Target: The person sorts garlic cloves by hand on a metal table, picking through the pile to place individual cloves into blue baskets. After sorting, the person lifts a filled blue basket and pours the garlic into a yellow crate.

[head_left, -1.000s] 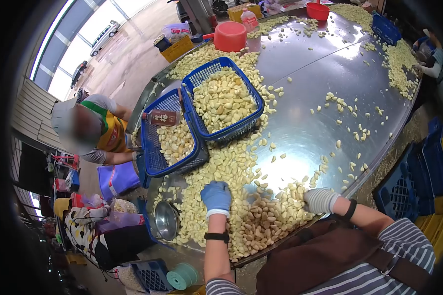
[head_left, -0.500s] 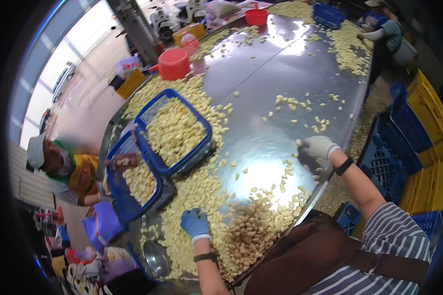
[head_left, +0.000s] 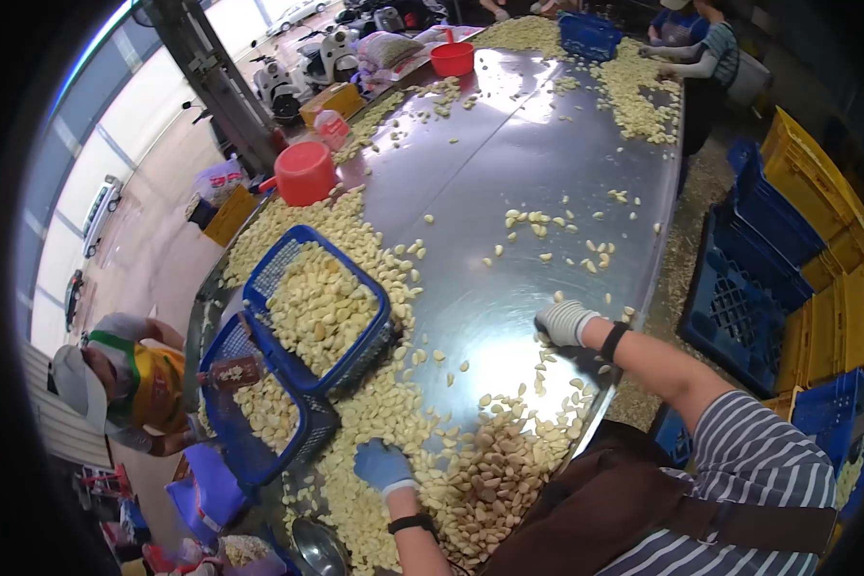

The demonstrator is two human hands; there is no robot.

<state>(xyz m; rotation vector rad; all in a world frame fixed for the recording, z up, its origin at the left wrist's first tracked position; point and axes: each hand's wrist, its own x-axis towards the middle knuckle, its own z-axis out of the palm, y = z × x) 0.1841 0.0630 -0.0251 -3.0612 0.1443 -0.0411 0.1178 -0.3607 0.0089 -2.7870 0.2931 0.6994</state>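
Observation:
My left hand (head_left: pixel 384 466), in a blue glove, rests on a bed of pale peeled garlic cloves (head_left: pixel 369 422), its fingers loosely spread among them. My right hand (head_left: pixel 563 323), in a pale striped glove, is low over the metal table (head_left: pixel 470 259), fingers bent down and not closed round anything visible. One clove (head_left: pixel 558 297) lies just beyond its knuckles, and others trail toward me. Between my hands, close to my apron, is a heap of browner garlic cloves (head_left: pixel 494 480). What lies under either palm is hidden.
Two blue baskets of cloves, one upper (head_left: pixel 384 317) and one lower (head_left: pixel 307 451), stand to the left. A red basin (head_left: pixel 305 175) and a metal bowl (head_left: pixel 317 547) sit near the edge. Co-workers are at the left and far end. Stacked crates (head_left: pixel 835 326) line the right.
My right hand has moved left and a little toward me across the table. My left hand stays on the peeled cloves. The camera view has shifted, and the co-worker at left leans lower.

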